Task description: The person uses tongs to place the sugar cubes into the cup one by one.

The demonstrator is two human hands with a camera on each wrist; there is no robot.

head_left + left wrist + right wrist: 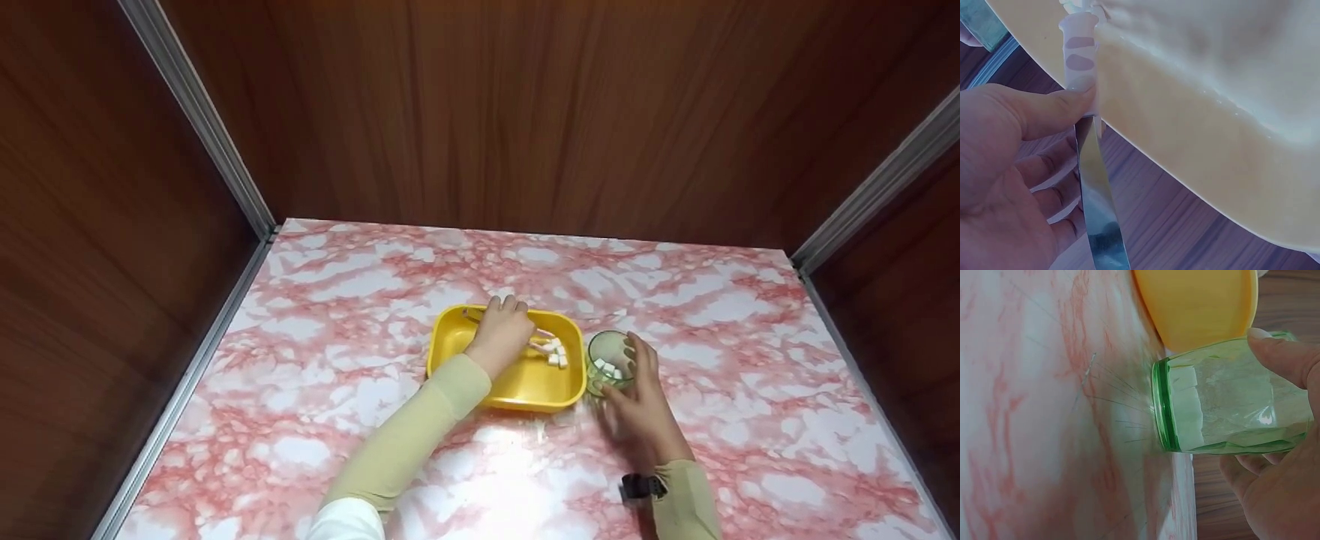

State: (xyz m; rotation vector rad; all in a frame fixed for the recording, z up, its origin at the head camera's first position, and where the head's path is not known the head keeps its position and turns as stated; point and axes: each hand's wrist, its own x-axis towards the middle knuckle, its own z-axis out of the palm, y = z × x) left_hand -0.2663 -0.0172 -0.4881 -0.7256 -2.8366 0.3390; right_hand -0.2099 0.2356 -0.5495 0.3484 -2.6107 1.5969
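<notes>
My left hand reaches over a yellow plastic tub and pinches a pair of metal tongs with pale, purple-spotted grips. The far ends of the tongs are right at several white cubes in the tub's right part. My right hand holds a green-tinted clear glass, thumb on one side and fingers on the other. Upright on the tabletop, the glass stands close beside the tub's right wall. Several white cubes lie at its bottom.
The table has a red-and-white marbled top. Dark wood-look panels rise at the back and both sides, with metal strips at the corners. A black wristband sits on the right wrist.
</notes>
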